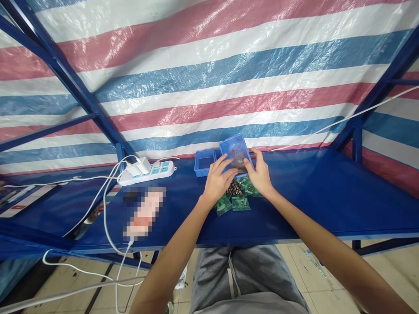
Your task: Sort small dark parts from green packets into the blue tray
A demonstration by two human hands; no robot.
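Observation:
A small blue plastic tray (234,144) is tilted up toward me over the blue workbench (310,192). My right hand (260,174) grips its right lower edge. My left hand (218,179) reaches with its fingers into the tray, touching small dark parts (238,158) inside. Below the tray lies a little heap of dark brown parts (235,188) among several small green circuit boards (240,203) on the bench.
A second blue tray (203,163) sits just left of the tilted one. A white power strip (147,172) with plugs and white cables lies to the left, next to a blurred-out phone (145,213). A striped tarp hangs behind; blue frame posts (356,139) stand at both sides.

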